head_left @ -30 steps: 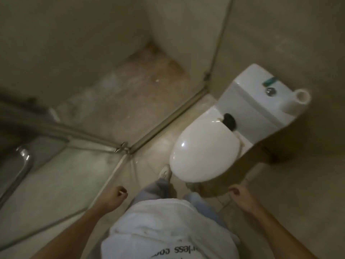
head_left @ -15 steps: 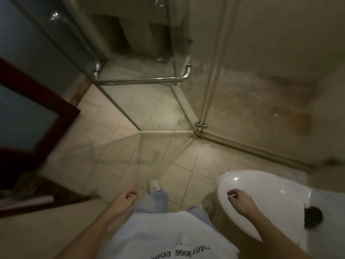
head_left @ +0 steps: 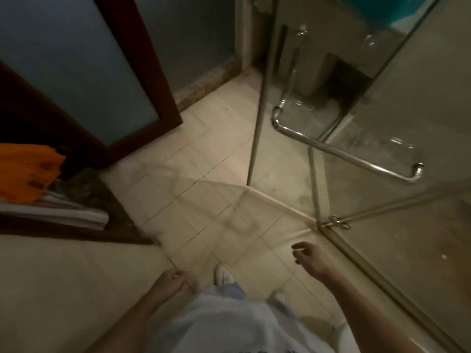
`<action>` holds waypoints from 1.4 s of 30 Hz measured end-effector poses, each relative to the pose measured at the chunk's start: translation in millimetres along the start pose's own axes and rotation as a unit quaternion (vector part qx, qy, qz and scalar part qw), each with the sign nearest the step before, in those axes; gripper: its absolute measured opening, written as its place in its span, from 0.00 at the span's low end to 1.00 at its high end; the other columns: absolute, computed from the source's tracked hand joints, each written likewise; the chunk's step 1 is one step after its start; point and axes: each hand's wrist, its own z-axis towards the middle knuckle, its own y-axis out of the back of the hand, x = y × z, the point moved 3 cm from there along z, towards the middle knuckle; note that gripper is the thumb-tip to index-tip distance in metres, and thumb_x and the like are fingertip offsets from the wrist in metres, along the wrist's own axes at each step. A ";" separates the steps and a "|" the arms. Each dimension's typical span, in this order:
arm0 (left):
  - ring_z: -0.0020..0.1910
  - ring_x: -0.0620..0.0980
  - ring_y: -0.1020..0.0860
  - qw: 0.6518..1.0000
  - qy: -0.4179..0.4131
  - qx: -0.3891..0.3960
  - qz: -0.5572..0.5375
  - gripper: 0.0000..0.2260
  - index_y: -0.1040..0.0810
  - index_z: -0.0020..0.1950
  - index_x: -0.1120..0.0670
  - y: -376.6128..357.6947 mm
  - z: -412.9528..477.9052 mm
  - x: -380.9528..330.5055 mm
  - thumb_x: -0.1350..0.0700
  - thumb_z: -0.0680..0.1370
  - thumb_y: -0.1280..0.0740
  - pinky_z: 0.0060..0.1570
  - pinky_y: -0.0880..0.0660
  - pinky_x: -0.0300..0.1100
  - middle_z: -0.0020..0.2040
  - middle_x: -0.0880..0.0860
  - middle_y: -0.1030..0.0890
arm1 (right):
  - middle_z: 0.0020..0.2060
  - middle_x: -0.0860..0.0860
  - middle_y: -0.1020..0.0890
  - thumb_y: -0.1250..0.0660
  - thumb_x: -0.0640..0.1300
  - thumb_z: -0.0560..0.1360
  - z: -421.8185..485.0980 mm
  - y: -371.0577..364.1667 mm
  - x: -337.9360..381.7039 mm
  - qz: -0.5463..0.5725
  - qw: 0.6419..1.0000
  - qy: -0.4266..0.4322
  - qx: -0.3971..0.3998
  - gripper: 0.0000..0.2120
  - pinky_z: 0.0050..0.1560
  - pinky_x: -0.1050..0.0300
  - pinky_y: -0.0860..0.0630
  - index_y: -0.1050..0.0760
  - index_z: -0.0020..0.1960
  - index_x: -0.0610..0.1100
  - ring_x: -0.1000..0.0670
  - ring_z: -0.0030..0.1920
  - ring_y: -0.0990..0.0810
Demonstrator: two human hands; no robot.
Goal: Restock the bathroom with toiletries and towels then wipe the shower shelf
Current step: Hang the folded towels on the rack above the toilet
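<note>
Dim, warm yellowish light throughout; the brightest patch lies on the floor tiles [head_left: 224,171] mid-frame; the door frame [head_left: 149,72] and the left corner sink into near-black; sharp glints run along the chrome handle [head_left: 344,155]; the glass panel [head_left: 382,110] carries faint reflections; the right hand [head_left: 312,258] and shirt [head_left: 229,327] look soft; straight lines bow toward the edges.

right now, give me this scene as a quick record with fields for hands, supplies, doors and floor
left hand: loosely curled, holding nothing
right hand: fingers relaxed, holding nothing
supplies: orange bag lying on folded towels, far left
doors: glass shower door with chrome handle; wooden-framed door with frosted pane
floor: beige tiled floor, white shoe on it
</note>
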 end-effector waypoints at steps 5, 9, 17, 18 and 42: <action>0.51 0.52 0.19 1.000 -0.025 -0.009 -0.013 0.04 0.22 0.53 0.50 81.2 45.1 -57.7 0.53 0.82 0.36 0.48 0.26 0.42 0.51 0.54 0.18 | 0.54 0.44 0.16 0.34 0.46 0.79 54.0 -34.9 59.4 -0.049 0.997 -0.015 0.051 0.13 0.55 0.51 0.20 0.21 0.62 0.45 0.46 0.51 0.16; 0.48 0.50 0.19 0.997 -0.047 -0.047 -0.037 0.07 0.21 0.57 0.51 138.7 84.7 -106.6 0.52 0.81 0.35 0.52 0.24 0.43 0.51 0.54 0.18 | 0.51 0.44 0.17 0.34 0.43 0.79 94.8 -51.5 92.4 -0.059 0.994 -0.055 0.080 0.14 0.50 0.53 0.19 0.21 0.63 0.42 0.47 0.47 0.15; 0.53 0.51 0.19 0.994 -0.042 -0.061 -0.082 0.04 0.22 0.54 0.47 245.8 159.3 -187.9 0.52 0.81 0.35 0.56 0.23 0.47 0.51 0.50 0.18 | 0.59 0.43 0.18 0.32 0.43 0.78 218.1 -52.5 219.2 -0.083 0.986 -0.082 0.116 0.15 0.62 0.47 0.22 0.21 0.63 0.40 0.43 0.56 0.17; 0.53 0.51 0.20 0.994 -0.041 -0.059 -0.085 0.05 0.22 0.55 0.48 256.6 165.3 -194.7 0.52 0.82 0.35 0.55 0.24 0.46 0.51 0.51 0.18 | 0.57 0.42 0.17 0.32 0.43 0.78 231.7 -50.6 251.0 -0.075 0.988 -0.063 0.115 0.14 0.61 0.46 0.21 0.21 0.62 0.40 0.42 0.54 0.17; 0.50 0.58 0.18 0.994 -0.043 -0.032 0.094 0.05 0.18 0.51 0.55 588.8 469.4 -383.9 0.59 0.79 0.33 0.47 0.25 0.44 0.47 0.57 0.16 | 0.56 0.45 0.16 0.36 0.45 0.79 437.5 23.3 618.4 -0.022 0.994 -0.100 0.032 0.15 0.51 0.56 0.24 0.23 0.64 0.44 0.45 0.53 0.18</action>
